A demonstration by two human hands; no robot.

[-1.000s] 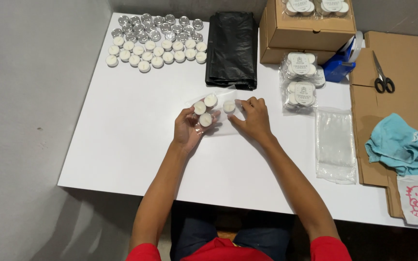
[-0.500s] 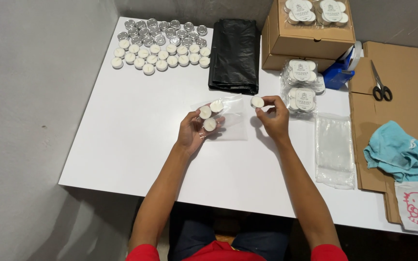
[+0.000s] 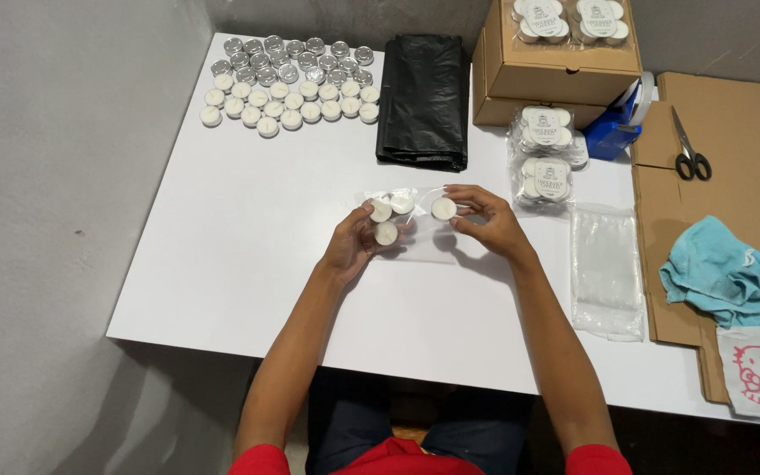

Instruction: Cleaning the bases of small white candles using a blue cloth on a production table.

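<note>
My left hand (image 3: 355,243) holds a clear plastic bag (image 3: 418,247) with three white tealight candles (image 3: 389,218) in it, just above the white table (image 3: 248,237). My right hand (image 3: 484,222) pinches a single white tealight candle (image 3: 443,208) at the bag's right side, close to its mouth. Both hands are near the middle of the table.
Several loose tealight candles (image 3: 288,84) lie in rows at the back left. A folded black bag (image 3: 424,97) lies behind. Packed candle bags (image 3: 545,157), cardboard boxes (image 3: 556,66), a blue tape dispenser (image 3: 619,123), scissors (image 3: 688,145), empty clear bags (image 3: 607,268) and a blue cloth (image 3: 723,280) are to the right.
My right hand lifted away to the right with one candle, then brought it back to the bag beside my left hand.
</note>
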